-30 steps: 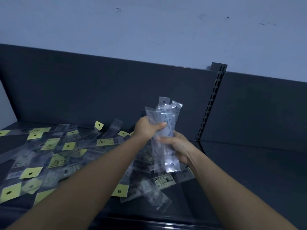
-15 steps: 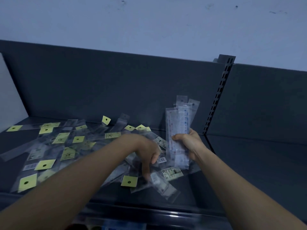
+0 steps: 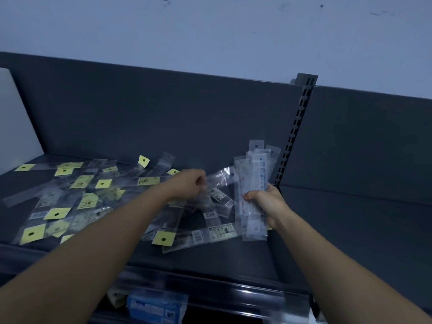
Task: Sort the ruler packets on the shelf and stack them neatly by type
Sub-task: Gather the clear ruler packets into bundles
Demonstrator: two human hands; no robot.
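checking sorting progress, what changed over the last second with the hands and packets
The left hand let go of the bundle, dropped to the shelf and now pinches a clear packet. The right hand keeps its grip on the bundle, upright; the yellow-tagged packets lie as before.

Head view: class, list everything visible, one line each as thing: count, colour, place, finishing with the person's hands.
wall: one, pale, behind shelving
shelf: one, dark grey, beneath packets
slotted upright: one, dark grey, right of centre
loose packets: many, clear with yellow tags, scattered left and centre
bundle: one, clear, upright in right hand
clear packet: one, transparent, left of bundle
blue package: one, blue, below shelf edge
left hand: one, pinches clear packet
right hand: one, grips bundle
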